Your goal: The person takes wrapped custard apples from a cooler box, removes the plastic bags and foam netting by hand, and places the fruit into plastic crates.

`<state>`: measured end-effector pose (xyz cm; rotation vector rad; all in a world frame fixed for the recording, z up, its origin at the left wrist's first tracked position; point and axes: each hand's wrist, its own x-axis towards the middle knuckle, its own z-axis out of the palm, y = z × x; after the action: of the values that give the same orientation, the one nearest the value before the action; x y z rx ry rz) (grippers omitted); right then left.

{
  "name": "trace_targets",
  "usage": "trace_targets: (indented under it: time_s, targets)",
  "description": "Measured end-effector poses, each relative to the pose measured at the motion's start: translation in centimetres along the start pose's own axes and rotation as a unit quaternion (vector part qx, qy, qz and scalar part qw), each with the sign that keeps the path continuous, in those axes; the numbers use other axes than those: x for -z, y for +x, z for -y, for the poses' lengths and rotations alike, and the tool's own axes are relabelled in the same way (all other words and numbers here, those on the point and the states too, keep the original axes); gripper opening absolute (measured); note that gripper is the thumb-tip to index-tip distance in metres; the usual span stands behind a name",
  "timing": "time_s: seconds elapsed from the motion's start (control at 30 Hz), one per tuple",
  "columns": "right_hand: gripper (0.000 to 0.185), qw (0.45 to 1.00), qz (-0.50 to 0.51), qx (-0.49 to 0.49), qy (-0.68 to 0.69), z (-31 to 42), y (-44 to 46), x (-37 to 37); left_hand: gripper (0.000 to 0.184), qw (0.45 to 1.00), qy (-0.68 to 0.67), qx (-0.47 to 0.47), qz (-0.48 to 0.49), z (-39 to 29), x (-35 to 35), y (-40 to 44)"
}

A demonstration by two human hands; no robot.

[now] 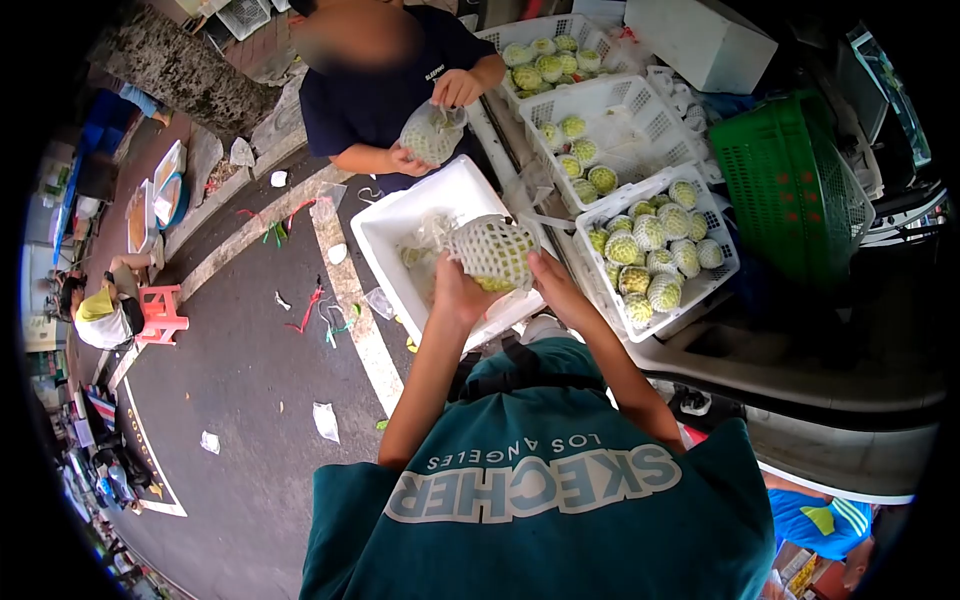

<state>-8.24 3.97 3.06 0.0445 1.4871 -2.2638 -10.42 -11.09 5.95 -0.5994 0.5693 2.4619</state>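
Grey pavement (240,400), red plastic stool (162,314).

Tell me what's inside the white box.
Toward the left of the white box, pale wrapping and a little greenish fruit show. The netted fruit, left hand and right hand hide other parts.

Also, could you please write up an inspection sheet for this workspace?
Surface: asphalt with painted lines; white foam box in front of the person, wrapped fruit partly visible inside.
Things: foam-netted fruit held over the box; three white plastic crates hold more fruit, many pieces netted.
Clutter: white scraps and red and green strips on the ground.
Hands: left and right both grip the netted fruit.
Cables: nothing seen.
Surroundings: co-worker holding a wrapped fruit; green plastic basket; red stool; tree trunk.
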Motion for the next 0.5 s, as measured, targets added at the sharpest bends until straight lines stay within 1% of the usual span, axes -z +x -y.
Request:
trace_targets:
  time_s: [0.07, 0.13, 0.17, 0.27, 0.4, 0.47, 0.5]
  targets:
    - [0.053, 1.000, -0.014, 0.012, -0.014, -0.5, 0.8, 0.5, 0.051, 1.000, 0.031, -0.001, -0.003, 0.0, -0.6, 0.1]
    - [0.053, 0.996, -0.037, 0.068, -0.040, 0.1, 0.8, 0.1, 0.052, 0.998, 0.066, 0.012, -0.022, 0.2, -0.6, 0.5]
    - [0.053, 0.996, -0.036, 0.069, -0.041, 0.5, 0.8, 0.0, 0.053, 0.996, 0.084, 0.012, -0.029, 0.2, -0.8, 0.6]
    - [0.044, 0.992, -0.057, 0.093, -0.060, 1.5, 0.6, -0.3, 0.054, 0.996, 0.085, 0.004, -0.030, 0.3, -0.5, 0.8]
    - [0.041, 0.991, -0.040, 0.114, -0.059, 1.8, 0.4, -0.4, 0.053, 0.997, 0.069, 0.006, -0.023, 0.4, 0.5, 1.4]
    - [0.041, 0.972, -0.035, 0.200, -0.121, 1.1, 0.2, -0.6, 0.050, 0.996, 0.064, -0.012, 0.064, 0.3, 1.5, 1.9]
    - [0.044, 0.949, -0.020, 0.255, -0.182, 1.1, 0.2, -0.6, 0.050, 0.996, 0.064, -0.012, 0.065, 0.2, 1.9, 2.0]
